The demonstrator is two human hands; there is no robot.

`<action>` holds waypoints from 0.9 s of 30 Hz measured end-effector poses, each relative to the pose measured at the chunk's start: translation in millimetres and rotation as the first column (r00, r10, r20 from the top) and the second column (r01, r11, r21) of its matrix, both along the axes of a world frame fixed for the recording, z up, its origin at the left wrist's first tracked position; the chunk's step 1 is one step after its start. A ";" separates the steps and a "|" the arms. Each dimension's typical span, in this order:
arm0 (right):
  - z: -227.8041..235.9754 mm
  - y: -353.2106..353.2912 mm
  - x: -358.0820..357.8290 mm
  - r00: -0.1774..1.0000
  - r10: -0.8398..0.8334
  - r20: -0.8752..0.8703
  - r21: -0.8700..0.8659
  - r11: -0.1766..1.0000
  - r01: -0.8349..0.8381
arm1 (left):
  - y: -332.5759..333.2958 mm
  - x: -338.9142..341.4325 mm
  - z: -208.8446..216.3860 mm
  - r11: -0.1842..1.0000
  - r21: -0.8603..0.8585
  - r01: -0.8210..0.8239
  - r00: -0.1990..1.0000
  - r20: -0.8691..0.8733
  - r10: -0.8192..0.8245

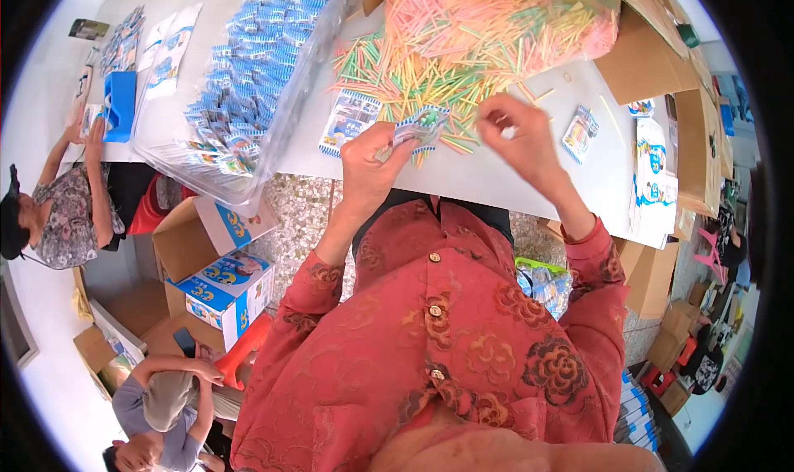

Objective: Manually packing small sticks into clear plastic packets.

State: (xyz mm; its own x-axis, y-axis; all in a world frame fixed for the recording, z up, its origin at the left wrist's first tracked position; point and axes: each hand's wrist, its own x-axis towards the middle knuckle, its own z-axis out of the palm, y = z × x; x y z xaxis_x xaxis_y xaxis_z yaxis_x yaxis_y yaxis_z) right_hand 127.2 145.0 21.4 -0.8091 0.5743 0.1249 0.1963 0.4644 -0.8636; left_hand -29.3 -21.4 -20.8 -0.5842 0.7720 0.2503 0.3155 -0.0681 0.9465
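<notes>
My left hand is closed on a small printed plastic packet with blue-striped edges, tilted above the table. My right hand is raised just right of it, slightly blurred, its fingers curled together. Something small and white shows at those fingertips; I cannot make out what. Beyond both hands lies a loose heap of thin pastel sticks in green, yellow, orange and pink. A larger printed packet lies flat beside my left hand. Another small packet rests on the table to the right of my right hand.
A clear plastic tray full of blue packets stands left. A big clear bag of sticks sits at the back. Cardboard boxes and printed sheets line the right. One person works at the far left; another sits lower left.
</notes>
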 end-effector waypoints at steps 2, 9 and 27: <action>29.3 7.1 1.3 0.985 -0.071 -0.156 -0.159 0.986 0.046 | 3.7 3.1 3.1 1.000 -0.010 0.017 1.000 -0.024 -0.017; 39.8 -10.3 -19.3 0.920 0.094 -0.381 -0.214 0.959 -0.186 | 6.1 10.0 6.8 0.997 -0.066 0.051 0.997 -0.053 -0.055; 13.2 -21.3 -21.5 0.959 0.151 -0.239 -0.307 0.925 -0.222 | 7.4 13.2 7.5 0.997 -0.044 0.065 0.997 -0.035 -0.067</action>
